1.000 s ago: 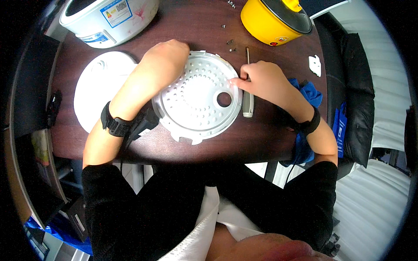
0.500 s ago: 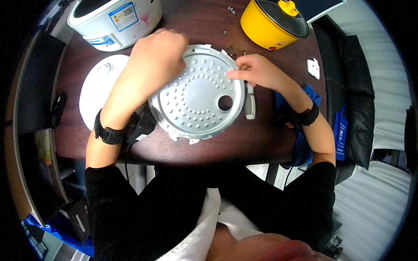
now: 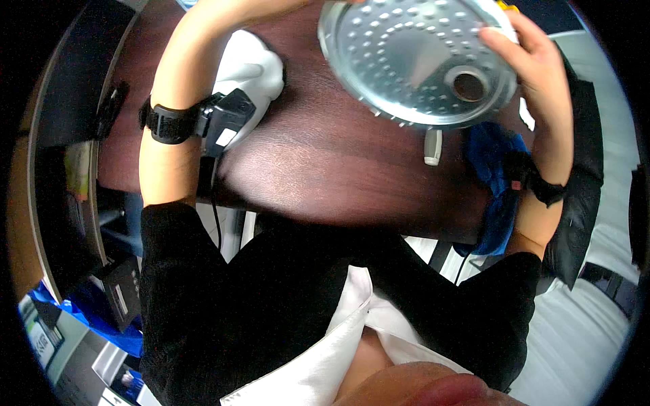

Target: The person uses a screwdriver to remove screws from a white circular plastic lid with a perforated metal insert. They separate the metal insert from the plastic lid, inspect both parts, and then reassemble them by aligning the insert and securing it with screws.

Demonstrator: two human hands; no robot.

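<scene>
A round silver metal plate (image 3: 420, 51) with raised dimples and one round hole is lifted off the table and tilted. My right hand (image 3: 538, 57) grips its right rim, thumb on the dimpled face and fingers behind. My left hand (image 3: 349, 2) is mostly cut off by the top edge; a bit of finger lies over the plate's far left rim. Below the plate, the grey-white handle of a tool (image 3: 433, 147) shows on the table, its other end hidden. A glossy white cover (image 3: 261, 74) lies beside my left forearm.
The dark wood table (image 3: 325, 169) has a curved near edge. Blue fabric (image 3: 497, 155) hangs at its right side. A small white piece (image 3: 527, 114) shows past my right wrist. At the far left lies a black object (image 3: 112, 108). A sliver of yellow pot (image 3: 508, 6) shows behind the plate.
Both hands have raised the metal plate and carried it away and to the right, tilting it. The view has shifted, so the white cooker and most of the yellow pot are out of sight.
</scene>
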